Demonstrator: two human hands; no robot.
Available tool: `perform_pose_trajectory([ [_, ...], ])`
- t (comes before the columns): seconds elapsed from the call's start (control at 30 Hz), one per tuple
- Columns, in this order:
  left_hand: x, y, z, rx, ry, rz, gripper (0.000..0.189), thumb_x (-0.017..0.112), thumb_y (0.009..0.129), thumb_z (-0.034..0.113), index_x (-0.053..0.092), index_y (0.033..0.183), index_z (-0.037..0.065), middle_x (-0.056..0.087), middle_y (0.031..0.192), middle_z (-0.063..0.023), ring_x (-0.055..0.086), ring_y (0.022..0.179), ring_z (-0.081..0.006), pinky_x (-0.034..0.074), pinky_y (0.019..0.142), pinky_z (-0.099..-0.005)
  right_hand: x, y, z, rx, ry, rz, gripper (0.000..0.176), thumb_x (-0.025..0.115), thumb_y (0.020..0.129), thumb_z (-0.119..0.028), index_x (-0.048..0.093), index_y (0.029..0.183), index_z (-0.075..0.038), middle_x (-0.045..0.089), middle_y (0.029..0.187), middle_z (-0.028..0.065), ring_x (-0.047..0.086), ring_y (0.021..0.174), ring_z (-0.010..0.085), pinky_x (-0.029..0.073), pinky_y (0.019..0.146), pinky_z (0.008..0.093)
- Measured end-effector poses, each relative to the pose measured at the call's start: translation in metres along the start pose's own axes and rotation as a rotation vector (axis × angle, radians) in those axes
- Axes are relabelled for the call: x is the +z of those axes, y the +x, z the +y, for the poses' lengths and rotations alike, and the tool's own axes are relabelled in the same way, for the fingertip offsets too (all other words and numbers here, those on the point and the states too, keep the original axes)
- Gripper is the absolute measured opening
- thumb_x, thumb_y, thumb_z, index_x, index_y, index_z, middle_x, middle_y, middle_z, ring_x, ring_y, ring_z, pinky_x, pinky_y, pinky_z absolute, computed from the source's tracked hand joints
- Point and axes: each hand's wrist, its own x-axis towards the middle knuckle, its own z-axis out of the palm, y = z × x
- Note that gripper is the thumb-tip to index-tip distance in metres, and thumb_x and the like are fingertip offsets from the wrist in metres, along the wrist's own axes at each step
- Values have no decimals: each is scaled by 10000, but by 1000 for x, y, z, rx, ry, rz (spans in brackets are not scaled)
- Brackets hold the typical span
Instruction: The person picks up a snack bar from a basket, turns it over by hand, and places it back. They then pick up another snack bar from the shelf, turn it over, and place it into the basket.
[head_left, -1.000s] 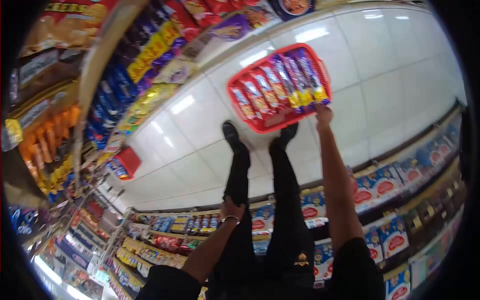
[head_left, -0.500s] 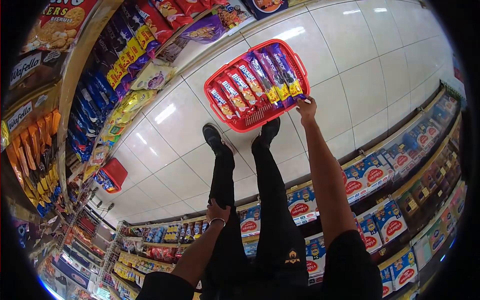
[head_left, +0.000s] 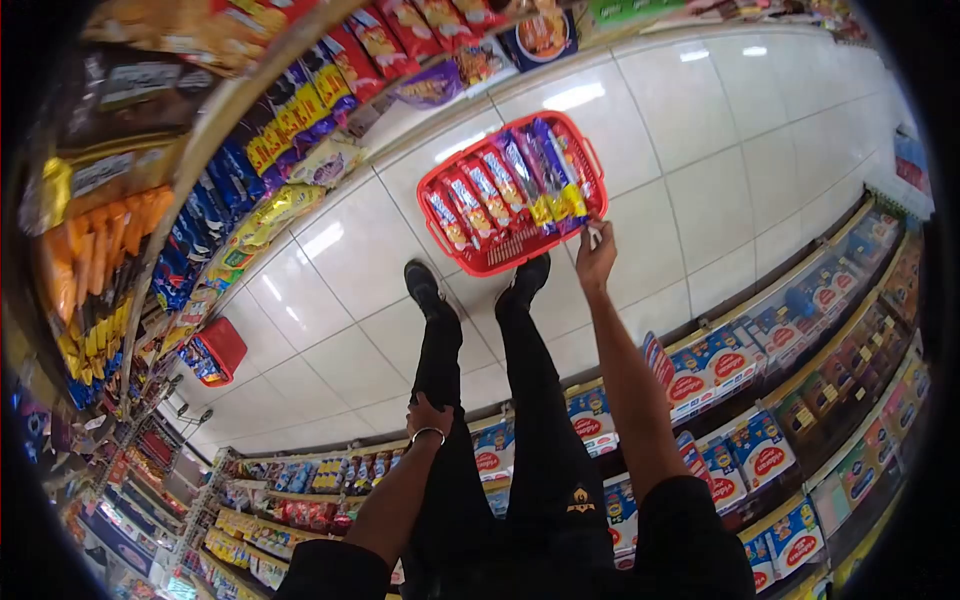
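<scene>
My right hand [head_left: 597, 255] is closed at the near right corner of a red plastic basket [head_left: 477, 268], its fingers at the yellow end of a purple Nextar biscuit pack [head_left: 553, 165]. A small whitish bit, which I cannot make out, shows between those fingers. Left of that pack lies another purple Nextar pack [head_left: 514, 172], followed by a row of red Biskuat packs [head_left: 470, 195]. Some red wrapping shows at the basket's right end, beside the purple packs. Bent over my left knee, the fingers of my left hand [head_left: 430, 415] grip the black trouser leg [head_left: 438, 365].
The basket rests on the tiled floor [head_left: 720, 190] just beyond my shoes [head_left: 425, 283]. Shelves of snack packs [head_left: 270, 135] curve along the left. Boxed goods [head_left: 730, 365] line the shelves on the right and near side. A second red basket [head_left: 224, 345] stands at left.
The purple packs have shifted left and overlap more, baring red wrapping at the basket's right end. My right hand sits lower in view. My left hand stays on the knee.
</scene>
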Motion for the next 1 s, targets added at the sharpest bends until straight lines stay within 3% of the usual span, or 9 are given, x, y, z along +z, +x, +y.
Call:
perform_pose_trajectory([
  [0.17, -39, -6, 18, 37, -108, 75, 621, 666, 745, 417, 489, 1215, 52, 575, 1144, -241, 593, 1054, -406, 497, 893, -490, -17, -6, -77, -24, 127, -45, 76, 477, 931, 33, 482, 998, -3, 641, 1016, 220, 660, 959, 224, 529, 726, 336],
  [0.3, -72, -9, 23, 200, -264, 157, 615, 666, 748, 418, 534, 1203, 27, 605, 1100, -241, 595, 1039, -387, 488, 910, -449, -27, -7, -102, -135, -4, 68, 12, 503, 929, -3, 498, 924, -13, 577, 753, 121, 589, 684, 134, 484, 588, 302],
  [0.47, -71, -27, 28, 543, -339, 305, 445, 653, 771, 384, 626, 1035, 28, 650, 943, -189, 631, 900, -360, 506, 847, -437, -80, -36, -164, -169, -151, -24, 54, 544, 881, -26, 493, 896, -31, 588, 720, 191, 627, 641, 347, 467, 561, 408],
  [0.57, -71, -29, 54, 633, -441, 105, 287, 641, 785, 337, 670, 793, 52, 647, 696, -142, 647, 712, -287, 522, 740, -362, -110, -64, -193, -240, -171, -124, 59, 562, 873, -51, 514, 890, -22, 599, 696, 207, 623, 634, 380, 467, 555, 428],
  [0.63, -107, -53, 73, 689, -520, -69, 393, 659, 816, 386, 671, 977, 27, 688, 930, -168, 669, 916, -302, 524, 823, -407, -126, -86, -214, -307, -162, -166, 51, 548, 849, 13, 507, 856, -16, 619, 740, 187, 657, 666, 333, 500, 568, 394],
  [0.7, -111, -50, 101, 386, -1183, -561, 492, 630, 863, 400, 609, 1091, -35, 675, 976, -192, 668, 927, -311, 550, 801, -410, -142, -111, -241, -274, -99, -258, 40, 552, 840, 16, 519, 841, -7, 632, 725, 170, 668, 640, 294, 530, 572, 372],
  [0.77, -144, -82, 104, 426, -1420, -744, 723, 656, 843, 498, 461, 1215, -92, 547, 1185, -286, 615, 1062, -358, 532, 905, -446, -158, -136, -271, -304, -76, -372, 29, 549, 847, 27, 536, 847, 1, 639, 718, 142, 678, 642, 239, 550, 575, 337],
  [0.87, -206, -148, 85, 190, -1683, -995, 800, 667, 801, 576, 479, 1224, -76, 581, 1138, -276, 604, 1077, -371, 488, 954, -498, -173, -181, -315, -285, 70, -470, 32, 537, 877, 50, 536, 889, 21, 644, 742, 123, 669, 670, 169, 547, 577, 294],
  [1.0, -230, -155, 36, 734, -1851, -1210, 582, 667, 828, 518, 565, 1134, 34, 637, 1057, -155, 615, 1034, -301, 462, 969, -474, -187, -231, -370, -165, 209, -691, 46, 566, 899, 32, 530, 928, 33, 654, 896, 125, 660, 792, 145, 553, 679, 270],
])
